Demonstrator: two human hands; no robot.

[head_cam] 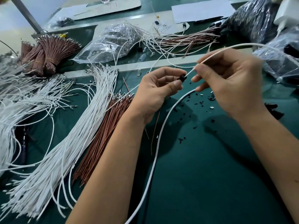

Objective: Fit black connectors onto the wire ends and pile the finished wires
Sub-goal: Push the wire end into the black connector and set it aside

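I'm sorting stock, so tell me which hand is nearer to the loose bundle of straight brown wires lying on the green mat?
Left. The left hand hovers just right of the brown wire bundle's terminal ends, holding a small black connector. The right hand is farther right, pinching a white wire.

green worktop point(210, 175), white wall point(9, 16)

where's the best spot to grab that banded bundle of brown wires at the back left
Grip the banded bundle of brown wires around its narrow waist by the yellow band, coming from above. The wires are cinched tight there, while the far ends fan out with metal terminals that would likely snag fingers.
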